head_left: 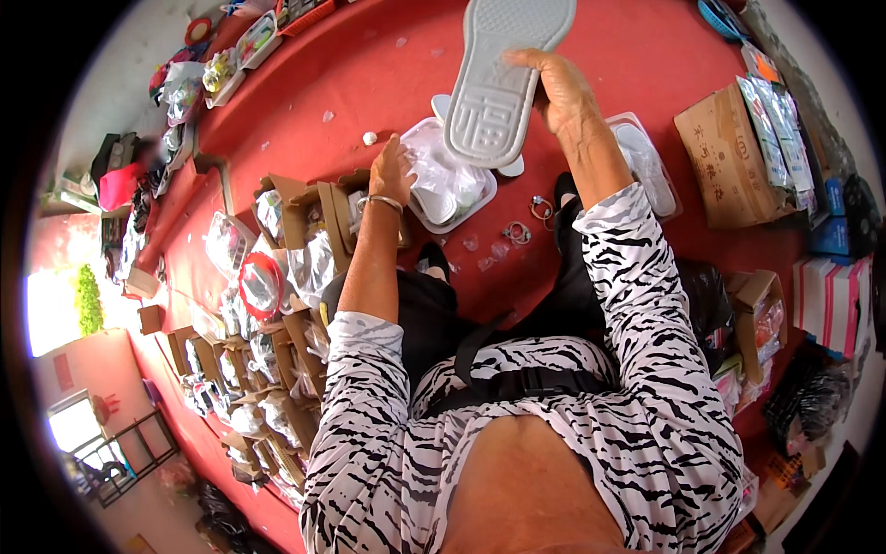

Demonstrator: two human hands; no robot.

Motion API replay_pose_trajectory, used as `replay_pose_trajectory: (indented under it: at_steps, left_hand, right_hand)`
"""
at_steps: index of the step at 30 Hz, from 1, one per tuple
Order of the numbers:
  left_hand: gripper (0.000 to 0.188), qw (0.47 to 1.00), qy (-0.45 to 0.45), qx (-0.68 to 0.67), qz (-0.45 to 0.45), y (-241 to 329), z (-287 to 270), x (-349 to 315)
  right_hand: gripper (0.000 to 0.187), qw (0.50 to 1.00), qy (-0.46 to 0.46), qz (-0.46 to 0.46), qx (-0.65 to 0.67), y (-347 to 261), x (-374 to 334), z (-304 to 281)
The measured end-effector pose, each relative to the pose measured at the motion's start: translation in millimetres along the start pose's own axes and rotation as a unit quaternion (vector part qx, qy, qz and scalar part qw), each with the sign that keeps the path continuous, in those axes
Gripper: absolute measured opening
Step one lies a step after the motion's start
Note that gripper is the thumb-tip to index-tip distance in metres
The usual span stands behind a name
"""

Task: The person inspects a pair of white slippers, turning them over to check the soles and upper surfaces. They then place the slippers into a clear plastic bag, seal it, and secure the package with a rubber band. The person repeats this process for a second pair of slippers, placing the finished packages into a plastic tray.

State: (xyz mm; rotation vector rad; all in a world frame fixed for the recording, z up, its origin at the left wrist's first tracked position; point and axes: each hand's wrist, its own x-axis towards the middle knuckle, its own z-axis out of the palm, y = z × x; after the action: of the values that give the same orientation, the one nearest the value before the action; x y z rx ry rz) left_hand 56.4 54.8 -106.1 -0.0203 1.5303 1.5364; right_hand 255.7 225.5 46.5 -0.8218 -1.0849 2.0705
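High in front of me, my right hand point(563, 92) grips a light grey shoe sole point(494, 83), thumb across its patterned face. The sole is upright with its rounded end down, embossed with a raised design. My left hand point(392, 173), wearing a bangle, is beside the left edge of a white tray point(459, 222); its fingers look apart with nothing visible in them. Clear plastic bags point(452, 166) and a pale round-ended piece point(434, 205) lie in that tray. Part of the tray is hidden behind the sole.
At the right, another white tray point(669, 198) of pale soles stands near a large cardboard box point(724, 152). Several open boxes of bagged goods point(305, 217) crowd the left. A small white ball point(370, 138) and coiled cords point(517, 233) lie on the red floor point(323, 83).
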Motion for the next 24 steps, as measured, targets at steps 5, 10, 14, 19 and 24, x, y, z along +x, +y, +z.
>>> replay_pose_trajectory:
  at_steps: [5, 10, 14, 19, 24]
  left_hand:
    - [0.078, 0.997, -0.021, 0.074, -0.028, 1.6, -1.9, -1.7]
    - [0.078, 0.995, -0.014, 0.037, -0.088, 0.5, -6.1, -1.9]
    - [0.075, 0.989, -0.077, -0.084, -0.092, 17.9, -15.6, -5.5]
    - [0.079, 0.964, -0.152, -0.214, -0.054, 43.2, -9.8, -35.1]
    - [0.078, 0.931, -0.229, -0.283, -0.018, 50.4, -7.3, -42.3]
  right_hand:
    - [0.04, 0.993, -0.032, -0.018, -0.109, -1.6, -12.3, -2.8]
    - [0.044, 0.992, -0.034, 0.006, -0.118, -5.9, -26.5, 8.9]
    - [0.044, 0.994, -0.028, -0.005, -0.109, -1.0, -17.0, 3.0]
    - [0.045, 0.991, -0.04, -0.001, -0.129, -1.3, -15.5, 2.4]
    - [0.044, 0.992, -0.036, 0.003, -0.124, 2.4, -15.6, 5.3]
